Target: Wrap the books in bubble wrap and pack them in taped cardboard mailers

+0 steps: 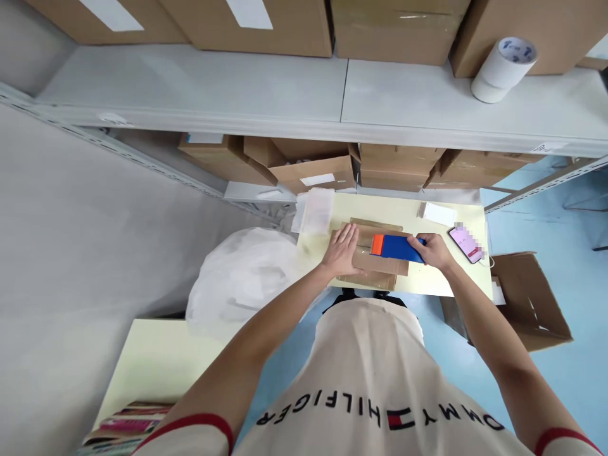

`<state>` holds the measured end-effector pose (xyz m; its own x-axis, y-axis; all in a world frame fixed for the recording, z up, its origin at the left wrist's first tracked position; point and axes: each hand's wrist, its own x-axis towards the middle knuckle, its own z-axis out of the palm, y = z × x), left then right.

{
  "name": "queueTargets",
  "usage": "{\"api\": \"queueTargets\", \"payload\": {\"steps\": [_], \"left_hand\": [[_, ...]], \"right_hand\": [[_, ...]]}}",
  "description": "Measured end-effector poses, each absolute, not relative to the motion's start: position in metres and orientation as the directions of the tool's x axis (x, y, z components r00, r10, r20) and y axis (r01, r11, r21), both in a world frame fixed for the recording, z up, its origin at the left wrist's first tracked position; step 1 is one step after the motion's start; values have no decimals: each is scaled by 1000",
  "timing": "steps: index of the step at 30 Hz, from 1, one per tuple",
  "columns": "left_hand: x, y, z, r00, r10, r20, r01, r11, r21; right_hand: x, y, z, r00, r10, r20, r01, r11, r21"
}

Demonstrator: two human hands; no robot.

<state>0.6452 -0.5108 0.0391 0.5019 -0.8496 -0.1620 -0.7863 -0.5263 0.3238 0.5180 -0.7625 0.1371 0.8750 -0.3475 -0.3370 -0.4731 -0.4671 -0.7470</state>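
Note:
A small brown cardboard box lies on the pale yellow table in front of me, with flaps showing along its near and far sides. My left hand rests on the left part of the box, fingers stretched out and thumb apart. In my right hand is a blue tape dispenser with an orange end, gripped at its right side. The dispenser is over the top of the box, orange end pointing left. Whether its tip touches the cardboard I cannot tell.
On the table are a phone, a white packet and white sheets. A shelf bears cartons and white tape rolls. A white plastic bag stands left; an open carton sits right on the floor.

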Motion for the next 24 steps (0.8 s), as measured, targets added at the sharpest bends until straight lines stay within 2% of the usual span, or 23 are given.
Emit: {"api": "queueTargets", "payload": {"steps": [7,10,13,17,24], "left_hand": [[647,-508,38,520,-835,-177,-775,-549,313],[642,-513,43,542,-811,-220,-768,-584,262],[624,-536,50,553,-796,-247,-777,-599,194],[586,-584,54,262,-927,-269,-900,-335,278],[571,-606,44,282,-927,-246,-893,-348,287]], "right_hand": [[458,-841,113,833,-433,-345,-539,-489,-686],[442,-860,93,849,-379,-369,-524,-510,-682],[447,-862,79,893,-296,-338,-449,-606,-656],[463,-857,73,923,-164,-347,-348,-738,-578],[454,-868,66,890,-157,-428,-397,-729,-558]]}}
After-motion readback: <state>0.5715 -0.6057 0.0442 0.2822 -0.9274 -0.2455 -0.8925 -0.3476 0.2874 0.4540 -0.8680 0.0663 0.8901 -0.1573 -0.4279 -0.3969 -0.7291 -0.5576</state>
